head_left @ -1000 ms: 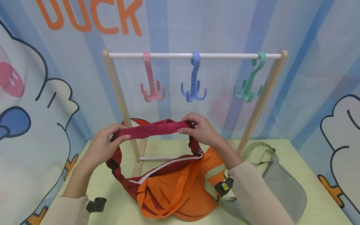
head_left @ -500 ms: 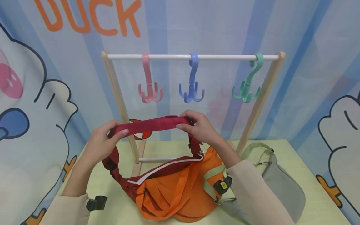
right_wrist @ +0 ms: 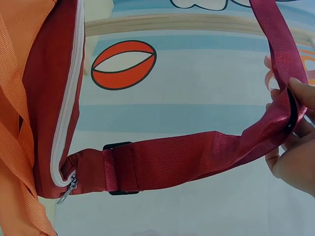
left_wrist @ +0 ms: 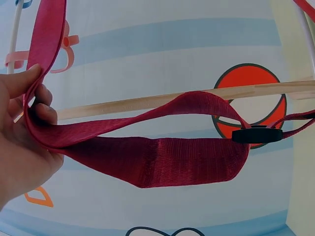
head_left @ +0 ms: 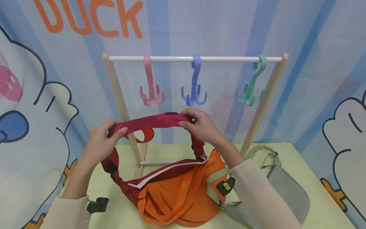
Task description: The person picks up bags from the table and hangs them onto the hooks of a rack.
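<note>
Both hands hold up the wide dark red strap (head_left: 151, 121) of a red bag (head_left: 168, 169) with a white zipper. The left hand (head_left: 98, 143) pinches the strap's left end between thumb and fingers; in the left wrist view the strap (left_wrist: 197, 160) hangs from that hand (left_wrist: 24, 123) in a twisted loop with a black buckle (left_wrist: 257, 134). At the strap's right part, the right hand (head_left: 201, 125) grips it with thumb in front. The right wrist view shows that hand (right_wrist: 295, 132) beside a black slider, and the zipper pull (right_wrist: 69, 189) by the bag's end.
Behind stands a rack with a white bar (head_left: 171, 59) carrying pink (head_left: 151, 92), blue (head_left: 194, 92) and green hooks (head_left: 249, 92). An orange bag (head_left: 197, 200) lies against the red one; a grey bag (head_left: 288, 190) lies at the right of the table (head_left: 114, 210).
Both hands have raised the red strap a little and moved slightly left. The bag's body has stayed nearly where it was, and both grips are kept.
</note>
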Available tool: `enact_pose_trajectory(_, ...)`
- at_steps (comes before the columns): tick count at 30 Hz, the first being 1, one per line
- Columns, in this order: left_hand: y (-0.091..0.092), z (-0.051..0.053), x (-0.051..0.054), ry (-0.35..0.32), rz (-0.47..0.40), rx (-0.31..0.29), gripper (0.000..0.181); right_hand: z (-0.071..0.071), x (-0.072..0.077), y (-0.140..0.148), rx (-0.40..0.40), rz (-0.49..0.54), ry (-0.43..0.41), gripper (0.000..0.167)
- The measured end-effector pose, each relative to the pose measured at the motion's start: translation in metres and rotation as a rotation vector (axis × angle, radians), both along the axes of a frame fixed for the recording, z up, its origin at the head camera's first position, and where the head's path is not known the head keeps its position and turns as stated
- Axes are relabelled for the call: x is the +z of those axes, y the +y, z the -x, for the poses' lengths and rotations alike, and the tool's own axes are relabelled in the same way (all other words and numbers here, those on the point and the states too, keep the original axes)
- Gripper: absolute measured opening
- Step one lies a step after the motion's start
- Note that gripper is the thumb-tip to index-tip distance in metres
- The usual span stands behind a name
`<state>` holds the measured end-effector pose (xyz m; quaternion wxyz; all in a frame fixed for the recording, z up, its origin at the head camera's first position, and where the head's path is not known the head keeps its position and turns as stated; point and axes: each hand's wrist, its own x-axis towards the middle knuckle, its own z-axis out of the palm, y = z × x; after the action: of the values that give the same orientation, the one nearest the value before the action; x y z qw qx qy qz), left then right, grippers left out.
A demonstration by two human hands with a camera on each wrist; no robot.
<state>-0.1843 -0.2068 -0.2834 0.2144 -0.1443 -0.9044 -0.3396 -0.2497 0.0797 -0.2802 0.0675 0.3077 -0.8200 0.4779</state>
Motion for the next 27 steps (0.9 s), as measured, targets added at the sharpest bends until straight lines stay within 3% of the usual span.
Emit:
enact_pose_trajectory(15,0.005,0.002,0.008,0.037,-0.011,0.027,0.024,-0.001,0.009,-0.006,-0.072,-0.009,0.024,0.018)
enact_pose_trajectory(27,0.007,0.003,0.014,0.023,-0.029,0.049,0.029,-0.002,0.012,-0.010,-0.092,-0.012,0.073,0.020)
